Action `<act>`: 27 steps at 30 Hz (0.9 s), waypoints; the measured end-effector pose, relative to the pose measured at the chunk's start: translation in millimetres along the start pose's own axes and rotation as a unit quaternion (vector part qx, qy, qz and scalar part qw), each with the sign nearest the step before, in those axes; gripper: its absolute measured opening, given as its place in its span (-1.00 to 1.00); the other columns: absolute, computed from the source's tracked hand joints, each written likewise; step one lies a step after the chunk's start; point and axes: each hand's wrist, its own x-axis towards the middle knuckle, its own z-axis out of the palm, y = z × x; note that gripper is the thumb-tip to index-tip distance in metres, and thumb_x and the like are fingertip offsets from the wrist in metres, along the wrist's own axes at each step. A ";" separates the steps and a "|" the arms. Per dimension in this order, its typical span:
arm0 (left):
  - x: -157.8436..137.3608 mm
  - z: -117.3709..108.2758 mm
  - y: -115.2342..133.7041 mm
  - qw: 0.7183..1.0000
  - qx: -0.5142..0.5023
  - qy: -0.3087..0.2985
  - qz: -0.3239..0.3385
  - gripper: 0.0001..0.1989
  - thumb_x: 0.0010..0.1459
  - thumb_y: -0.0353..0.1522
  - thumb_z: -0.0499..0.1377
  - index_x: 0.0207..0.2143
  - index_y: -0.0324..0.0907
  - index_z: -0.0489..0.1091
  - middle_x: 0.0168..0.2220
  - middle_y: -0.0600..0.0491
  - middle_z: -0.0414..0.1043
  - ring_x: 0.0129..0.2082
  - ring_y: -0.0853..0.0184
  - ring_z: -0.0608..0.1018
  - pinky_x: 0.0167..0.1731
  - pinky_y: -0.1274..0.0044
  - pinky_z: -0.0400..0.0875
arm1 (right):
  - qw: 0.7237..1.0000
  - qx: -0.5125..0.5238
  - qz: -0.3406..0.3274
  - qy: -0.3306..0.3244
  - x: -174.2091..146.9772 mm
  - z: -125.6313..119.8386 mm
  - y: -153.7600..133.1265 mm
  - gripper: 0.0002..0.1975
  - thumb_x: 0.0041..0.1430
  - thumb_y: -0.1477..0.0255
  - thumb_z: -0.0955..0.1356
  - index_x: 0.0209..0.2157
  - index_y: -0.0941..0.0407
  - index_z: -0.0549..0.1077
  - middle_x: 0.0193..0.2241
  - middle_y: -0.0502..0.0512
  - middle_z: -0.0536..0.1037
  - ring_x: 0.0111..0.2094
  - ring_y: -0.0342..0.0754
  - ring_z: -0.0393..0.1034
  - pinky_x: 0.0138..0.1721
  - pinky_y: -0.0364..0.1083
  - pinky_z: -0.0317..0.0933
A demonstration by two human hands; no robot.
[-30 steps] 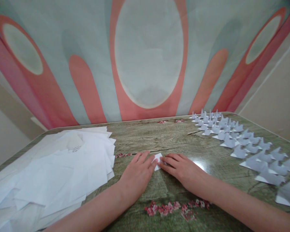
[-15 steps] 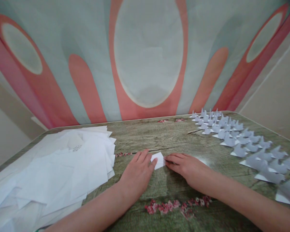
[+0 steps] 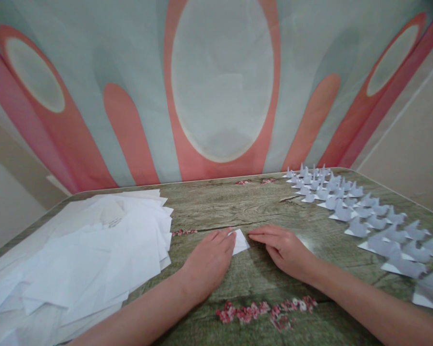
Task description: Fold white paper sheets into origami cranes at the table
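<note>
Left hand: my left hand (image 3: 208, 259) lay palm down just below the middle of the frame, fingers pressed together and flat, their tips on the left edge of the small folded paper (image 3: 240, 241).
Right hand: my right hand (image 3: 283, 249) lay palm down just right of centre, fingers close together and stretched toward the left; the fingertips (image 3: 254, 234) were beside the paper's right corner, and I could not tell whether they touched it.
Folded paper: a small white piece with a pointed corner, flat on the table (image 3: 238, 202) between my two hands, near the middle of the frame.
Sheets: a loose stack of white sheets (image 3: 82, 250) filled the lower left of the frame, its right edge near my left hand.
Folded figures: rows of small pale paper figures (image 3: 368, 216) ran from the right of centre down to the right edge, well apart from my right hand.
Table: wood-grain top with a pink flower print (image 3: 263, 310) between my forearms at the bottom.
Backdrop: a cloth (image 3: 222, 81) with pale ovals and pink bands filled the upper half.
</note>
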 end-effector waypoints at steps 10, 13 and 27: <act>4.4 13.1 -13.4 0.967 -0.214 0.127 -0.055 -0.72 0.17 -0.43 0.01 -0.05 -0.15 0.31 -0.06 0.01 0.35 -0.06 0.30 0.36 -0.01 0.43 0.20 | 0.993 -0.061 -0.048 -0.084 3.4 6.5 -15.7 -0.59 0.10 0.66 0.17 -0.05 0.14 0.40 -0.06 0.09 0.44 -0.03 -0.01 0.24 0.02 0.02 0.16; 7.0 19.6 -16.5 0.944 -0.258 0.171 -0.112 -0.68 0.11 -0.27 0.13 -0.07 -0.14 0.30 -0.11 -0.02 0.31 -0.09 0.24 0.34 -0.06 0.39 0.23 | 0.993 -0.062 -0.052 -0.085 2.7 6.7 -15.1 -0.57 0.06 0.68 0.18 -0.05 0.14 0.40 -0.07 0.09 0.45 -0.04 -0.01 0.24 0.02 0.02 0.16; 10.4 19.7 -18.7 0.911 -0.331 0.162 -0.182 -0.68 -0.13 -0.30 0.31 -0.32 -0.17 0.29 -0.30 0.09 0.32 -0.25 0.28 0.35 -0.23 0.45 0.22 | 1.000 0.017 0.001 0.004 2.5 9.7 -20.3 -0.83 0.13 0.48 0.31 -0.23 0.05 0.47 -0.18 0.08 0.45 -0.17 -0.03 0.31 -0.15 0.00 0.18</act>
